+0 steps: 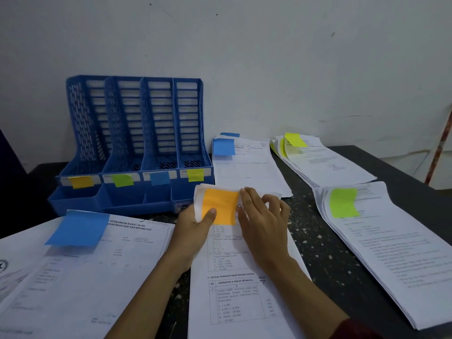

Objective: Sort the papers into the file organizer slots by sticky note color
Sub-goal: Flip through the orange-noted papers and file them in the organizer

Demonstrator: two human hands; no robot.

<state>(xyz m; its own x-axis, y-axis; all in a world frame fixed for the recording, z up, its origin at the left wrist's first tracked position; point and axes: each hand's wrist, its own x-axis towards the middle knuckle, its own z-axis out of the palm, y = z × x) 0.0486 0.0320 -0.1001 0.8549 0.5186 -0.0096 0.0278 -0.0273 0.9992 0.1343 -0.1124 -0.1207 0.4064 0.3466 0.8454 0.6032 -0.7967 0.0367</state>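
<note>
**A:** Hand status?

**B:** My left hand (pixel 195 225) grips the top left corner of the printed sheet (pixel 244 285). The thumb is down on its orange sticky note (pixel 220 207) and the fingers are hidden under the paper. My right hand (pixel 265 216) has bent fingers on the same raised top edge, just right of the note. Can't tell if it's pinching or only resting.

**A:** Where's the sheet?

**B:** Bottom centre, flat on the dark table (pixel 325 253). Its top edge is curled up just in front of the blue file organizer (pixel 137 133), centre left.

**A:** Slot tags?

**B:** Four slots. Left to right: orange tag (pixel 82 182), green tag (pixel 122 180), blue tag (pixel 160 178), yellow tag (pixel 195 174).

**A:** Other papers?

**B:** The blue-note sheet (pixel 85 277) is lower left and the blue-note stack (pixel 249 167) sits just right of the organizer. The yellow-note stack (pixel 325 162) is upper right and the green-note stack (pixel 391 253) is along the right side.
</note>
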